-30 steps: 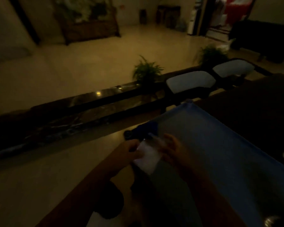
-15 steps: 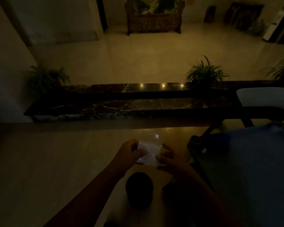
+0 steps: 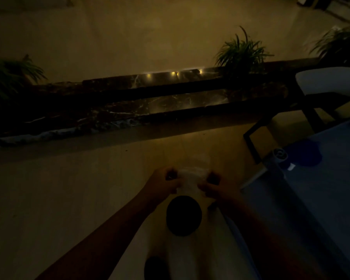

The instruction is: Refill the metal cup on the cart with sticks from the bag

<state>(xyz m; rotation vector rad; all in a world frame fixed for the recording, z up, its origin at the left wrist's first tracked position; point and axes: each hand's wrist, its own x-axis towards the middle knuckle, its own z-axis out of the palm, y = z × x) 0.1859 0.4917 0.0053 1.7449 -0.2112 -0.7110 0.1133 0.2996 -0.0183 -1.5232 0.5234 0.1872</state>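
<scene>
In the dim head view, a small pale plastic bag (image 3: pixel 188 181) is held between both hands low in the middle. My left hand (image 3: pixel 163 181) grips its left edge and my right hand (image 3: pixel 215 185) grips its right edge. The sticks inside cannot be made out. The blue-topped cart (image 3: pixel 319 178) stands to the right of my hands. No metal cup shows in this frame.
A dark round object (image 3: pixel 183 215) sits just below the bag, over the pale floor. A dark marble ledge (image 3: pixel 150 98) with potted plants (image 3: pixel 240 51) runs across the scene. A white-seated chair (image 3: pixel 327 79) stands beyond the cart.
The view swung left and tilted down, so the cart slid to the right edge. Both hands kept hold of the bag and now grip it at opposite edges.
</scene>
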